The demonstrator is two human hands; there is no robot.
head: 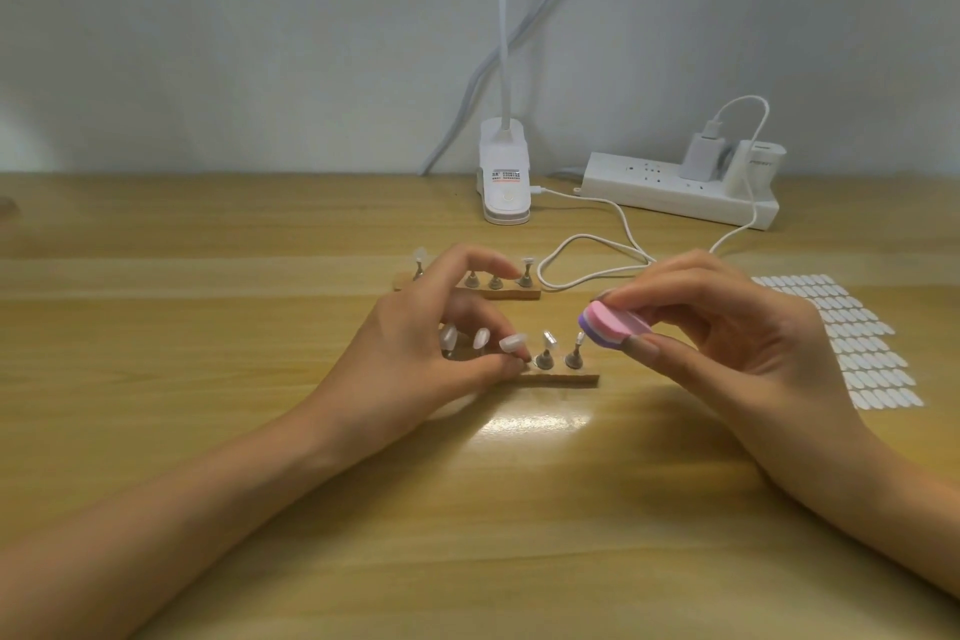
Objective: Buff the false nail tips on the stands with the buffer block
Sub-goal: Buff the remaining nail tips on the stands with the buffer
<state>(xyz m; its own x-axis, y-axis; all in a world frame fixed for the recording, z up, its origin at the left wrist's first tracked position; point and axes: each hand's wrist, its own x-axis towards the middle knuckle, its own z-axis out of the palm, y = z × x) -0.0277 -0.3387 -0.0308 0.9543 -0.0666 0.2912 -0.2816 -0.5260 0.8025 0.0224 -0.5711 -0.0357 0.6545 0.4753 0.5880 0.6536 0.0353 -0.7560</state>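
Observation:
Two wooden stands hold small metal pegs with false nail tips. On the near stand [566, 379] several clear tips stand in a row, such as the tip [547, 340] beside my fingers. My left hand [415, 348] pinches the peg under one tip [513, 342] on this stand. My right hand [727, 327] grips the pink and purple buffer block [613, 323] between thumb and fingers, its end close to the rightmost tip [580, 341]. The far stand [498, 291] lies partly behind my left hand.
A sheet of spare nail tips [852, 343] lies at the right. A white clip lamp [505, 182], a power strip [675, 192] with chargers and a looping white cable [587, 255] sit at the back of the wooden table [208, 276].

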